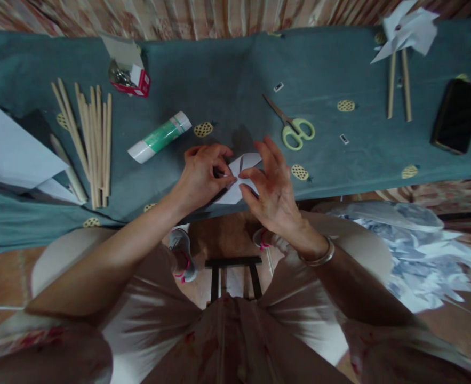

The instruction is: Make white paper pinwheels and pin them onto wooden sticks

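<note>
A white paper pinwheel (232, 196) with folded blades lies at the front edge of the table, between my two hands. My left hand (204, 176) pinches it near the middle, thumb and forefinger together. From the other side, my right hand (273, 192) has its thumb and forefinger on the folded paper close to the centre, its other fingers raised. Whether a small pin sits between the fingertips I cannot tell. Beyond my right hand lie scissors (293, 130) with pale green handles, and a green and white glue stick (160, 137) lies beyond my left hand.
Several wooden sticks (95, 144) lie at left beside white paper sheets (15, 146). An open red box (129, 77) holds small metal pieces. At far right are a finished pinwheel (409, 32) on sticks and a black phone (458, 114). A bag of paper scraps (423, 256) stands below.
</note>
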A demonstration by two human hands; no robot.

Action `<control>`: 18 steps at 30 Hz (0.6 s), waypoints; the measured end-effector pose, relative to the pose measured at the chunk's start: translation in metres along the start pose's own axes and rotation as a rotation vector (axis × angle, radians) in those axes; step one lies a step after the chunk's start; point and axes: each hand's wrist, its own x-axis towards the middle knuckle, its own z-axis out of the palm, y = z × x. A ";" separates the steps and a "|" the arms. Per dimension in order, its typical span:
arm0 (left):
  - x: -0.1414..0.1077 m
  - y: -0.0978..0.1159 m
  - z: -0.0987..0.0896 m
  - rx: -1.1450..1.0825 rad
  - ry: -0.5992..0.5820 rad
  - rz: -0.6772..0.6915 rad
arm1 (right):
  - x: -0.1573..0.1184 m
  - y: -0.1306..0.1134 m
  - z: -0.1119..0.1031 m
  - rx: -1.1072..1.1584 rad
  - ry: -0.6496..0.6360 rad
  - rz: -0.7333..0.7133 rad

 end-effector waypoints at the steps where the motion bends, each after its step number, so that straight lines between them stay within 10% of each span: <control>1: 0.000 0.000 0.000 -0.001 -0.008 -0.001 | 0.000 0.000 0.000 0.004 -0.007 0.002; 18: 0.009 0.001 -0.006 0.028 -0.086 -0.012 | -0.002 0.003 0.000 -0.028 -0.013 -0.018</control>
